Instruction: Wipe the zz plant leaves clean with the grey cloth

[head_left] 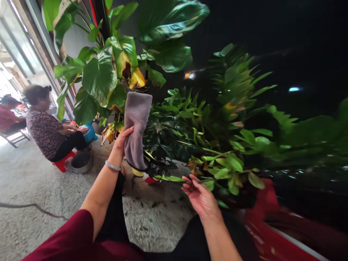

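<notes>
My left hand (121, 145), with a pale bangle on its wrist, grips a soft grey cloth (137, 127) by its left side. The cloth hangs upright in front of the plants, and its lower edge has a dark trim. Lower and to the right is my right hand (202, 197), palm up, with fingers loosely apart. Its fingertips are at a thin green stem with a narrow leaf (172, 178); whether they touch it I cannot tell. Just behind both hands are leafy green plants (163, 145).
A large-leafed plant (99, 74) with yellowed leaves rises at the back left. A red box-like thing (261, 217) stands at the lower right. On the left, a person (45, 127) sits on a red stool (63, 162) beside a metal basin (81, 163). A hose (32, 205) lies on the concrete floor.
</notes>
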### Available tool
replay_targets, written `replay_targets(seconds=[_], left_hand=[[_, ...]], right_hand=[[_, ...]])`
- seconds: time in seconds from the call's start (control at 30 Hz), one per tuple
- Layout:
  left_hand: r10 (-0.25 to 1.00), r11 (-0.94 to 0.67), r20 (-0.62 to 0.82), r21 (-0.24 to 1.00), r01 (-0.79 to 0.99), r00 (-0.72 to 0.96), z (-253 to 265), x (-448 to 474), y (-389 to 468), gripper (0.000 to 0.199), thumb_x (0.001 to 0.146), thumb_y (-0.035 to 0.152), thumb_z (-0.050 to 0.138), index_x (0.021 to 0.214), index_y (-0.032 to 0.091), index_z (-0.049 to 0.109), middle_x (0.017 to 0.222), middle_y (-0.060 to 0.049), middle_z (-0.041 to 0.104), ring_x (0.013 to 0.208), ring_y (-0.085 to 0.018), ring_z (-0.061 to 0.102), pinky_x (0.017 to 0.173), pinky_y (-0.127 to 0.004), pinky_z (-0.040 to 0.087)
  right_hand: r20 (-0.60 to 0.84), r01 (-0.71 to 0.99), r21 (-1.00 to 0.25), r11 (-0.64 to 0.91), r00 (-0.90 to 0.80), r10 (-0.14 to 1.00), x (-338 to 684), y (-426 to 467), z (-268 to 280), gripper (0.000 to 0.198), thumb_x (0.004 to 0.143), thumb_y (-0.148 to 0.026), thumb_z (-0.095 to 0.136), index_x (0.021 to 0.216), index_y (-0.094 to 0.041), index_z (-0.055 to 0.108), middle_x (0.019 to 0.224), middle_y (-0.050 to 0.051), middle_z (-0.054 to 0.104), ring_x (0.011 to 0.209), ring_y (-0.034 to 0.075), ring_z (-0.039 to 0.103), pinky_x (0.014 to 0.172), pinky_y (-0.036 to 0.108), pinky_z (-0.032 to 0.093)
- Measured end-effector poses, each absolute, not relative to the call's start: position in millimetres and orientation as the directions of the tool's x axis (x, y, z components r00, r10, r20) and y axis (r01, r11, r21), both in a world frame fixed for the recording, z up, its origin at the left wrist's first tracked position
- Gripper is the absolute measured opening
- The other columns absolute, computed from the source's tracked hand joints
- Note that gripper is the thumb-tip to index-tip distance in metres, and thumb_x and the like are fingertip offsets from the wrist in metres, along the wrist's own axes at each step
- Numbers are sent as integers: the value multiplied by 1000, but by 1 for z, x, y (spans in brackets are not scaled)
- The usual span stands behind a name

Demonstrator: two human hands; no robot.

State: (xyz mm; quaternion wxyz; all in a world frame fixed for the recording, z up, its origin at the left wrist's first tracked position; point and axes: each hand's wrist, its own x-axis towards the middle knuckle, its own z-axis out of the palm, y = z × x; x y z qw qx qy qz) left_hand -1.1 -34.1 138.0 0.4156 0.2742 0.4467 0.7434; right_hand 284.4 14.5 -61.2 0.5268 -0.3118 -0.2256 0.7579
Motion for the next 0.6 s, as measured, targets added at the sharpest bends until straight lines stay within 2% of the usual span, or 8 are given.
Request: replay_targets(seconds=[0.07,0.17,0.27,0.33,0.4,0.47,0.5,0.6], left_hand=[[899,-179,8,919,-351,-439,126,0,-23,40,58,27,82,95,17,72,82,-3,74,72,-18,66,70,-29,54],[963,52,-122,959,-277,-242,84,8,-45,44,51,24,84,93,14,73,80,-5,74,67,-18,65,66,-30,53],[980,182,-195,949,-256,-25,59,13,-85,45,53,27,84,95,16,74,84,-5,75,69,-20,66,68,-31,53],[989,145,-148,948,-282,14,70,14,-98,47,50,27,85,94,15,74,84,-7,74,69,-21,66,68,-31,53],[998,-9,-13,946,-324,-66,101,15,-92,49,50,28,85,95,13,73,84,-7,73,69,-21,66,68,-31,53],[972,-203,144,913,-352,-187,137,18,-67,49,57,31,82,101,13,71,90,-7,73,73,-20,65,74,-31,53],[960,-247,176,901,-357,-219,152,22,-51,49,58,31,81,102,13,71,88,-6,73,72,-18,65,73,-30,53],[968,-198,133,927,-320,-212,163,40,-9,45,53,24,82,94,13,69,79,-3,71,67,-17,62,72,-31,52]], right_hand=[[-245,-657,-667,-353,-253,936,282,15,-61,26,62,-15,75,87,-22,73,81,4,78,53,15,68,53,26,59],[-259,-648,-671,-361,-251,933,283,15,-63,26,62,-15,75,88,-22,73,82,4,78,53,14,67,53,26,59],[-257,-636,-683,-358,-250,934,287,16,-66,29,62,-16,77,90,-21,73,83,6,78,53,15,67,53,26,59],[-246,-637,-688,-348,-246,937,289,16,-67,29,62,-16,77,90,-20,73,84,7,78,52,15,67,53,26,59],[-226,-649,-684,-333,-246,943,290,16,-67,29,63,-16,76,91,-21,73,85,6,78,53,15,68,55,27,59],[-197,-665,-674,-321,-256,946,289,14,-65,29,65,-16,75,93,-23,73,89,6,78,57,16,70,59,29,60],[-186,-673,-667,-319,-264,946,288,13,-63,29,65,-17,75,93,-23,73,90,6,78,60,17,71,61,30,60],[-172,-685,-654,-322,-280,944,285,11,-61,28,66,-22,76,94,-23,73,93,7,78,68,19,72,68,32,60]])
